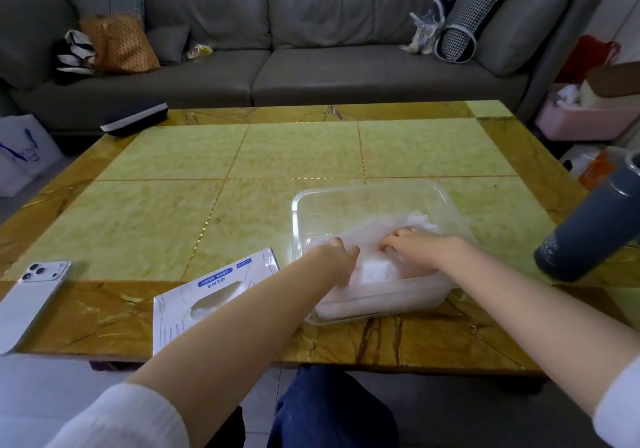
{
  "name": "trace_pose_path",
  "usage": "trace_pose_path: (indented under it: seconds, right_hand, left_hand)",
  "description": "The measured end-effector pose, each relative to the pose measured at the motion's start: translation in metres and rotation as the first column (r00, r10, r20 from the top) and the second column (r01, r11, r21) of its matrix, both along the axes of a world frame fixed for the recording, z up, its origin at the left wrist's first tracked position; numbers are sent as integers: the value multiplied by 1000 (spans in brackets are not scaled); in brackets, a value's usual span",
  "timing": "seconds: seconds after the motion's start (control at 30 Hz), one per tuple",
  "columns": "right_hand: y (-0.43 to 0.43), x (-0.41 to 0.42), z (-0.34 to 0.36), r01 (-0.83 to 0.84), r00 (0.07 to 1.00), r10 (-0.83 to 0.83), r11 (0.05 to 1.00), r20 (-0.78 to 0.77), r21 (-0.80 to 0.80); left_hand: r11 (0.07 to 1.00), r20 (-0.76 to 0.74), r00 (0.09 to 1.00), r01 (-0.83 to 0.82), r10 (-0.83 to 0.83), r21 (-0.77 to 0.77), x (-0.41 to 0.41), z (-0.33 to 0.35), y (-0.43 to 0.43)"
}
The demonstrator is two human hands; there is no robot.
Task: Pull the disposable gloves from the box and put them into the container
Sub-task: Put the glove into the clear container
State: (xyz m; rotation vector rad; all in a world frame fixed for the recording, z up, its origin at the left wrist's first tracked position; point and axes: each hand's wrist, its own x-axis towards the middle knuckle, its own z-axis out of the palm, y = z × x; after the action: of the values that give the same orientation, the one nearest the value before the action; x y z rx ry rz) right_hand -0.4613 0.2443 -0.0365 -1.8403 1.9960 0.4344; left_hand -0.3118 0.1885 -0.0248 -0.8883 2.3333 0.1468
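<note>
A clear plastic container [346, 195] sits on the table right of centre, with a heap of thin translucent disposable gloves [377, 269] inside. My left hand [341, 257] and my right hand [412, 243] both reach into it and press down on the gloves, fingers spread over the pile. The white glove box [207, 295] with blue print lies flat to the left of the container, near the front edge. My left forearm covers part of it. A glove shows in its oval opening.
A white phone [29, 303] lies face down at the front left corner. A dark grey bottle [595, 225] stands at the right edge, close to the container. A black-and-white case [135, 119] rests at the far left. A grey sofa stands beyond the table [207, 205].
</note>
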Motion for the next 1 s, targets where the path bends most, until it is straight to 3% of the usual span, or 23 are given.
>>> trace_pose_path:
  seconds: [0.13,0.2,0.27,0.37,0.47,0.57,0.67,0.77,1.0]
  right_hand:
    - [5,1,13,23,1000,-23,1000,8,-13]
    - [10,8,29,28,1000,-28,999,-5,-40]
    - [14,24,47,-33,999,27,976,-31,-215]
    - [16,57,62,-68,996,86,817,5,-573]
    - [10,94,60,-85,955,267,655,125,-751]
    - [4,137,48,-179,870,469,592,154,-786]
    - [-4,177,25,-302,806,573,611,146,-732]
    - [-18,211,6,-347,849,513,720,125,-601]
    - [-38,239,-15,-255,939,328,865,102,-432]
  left_hand:
    - [998,-71,995,63,-64,-26,6,13,0]
    - [990,-183,976,103,-119,-99,12,23,-1]
    - [975,-353,924,76,-148,-210,24,33,-2]
    - [956,-623,772,-69,-130,-285,56,46,-5]
    - [946,-743,667,-214,-42,-245,101,48,-11]
    - [924,-710,693,-342,124,-172,149,32,-17]
    - [899,-534,791,-421,298,-122,189,9,-18]
    - [898,-379,841,-436,386,-53,220,-10,-15]
    - [917,-438,826,-399,353,-13,233,-24,-12]
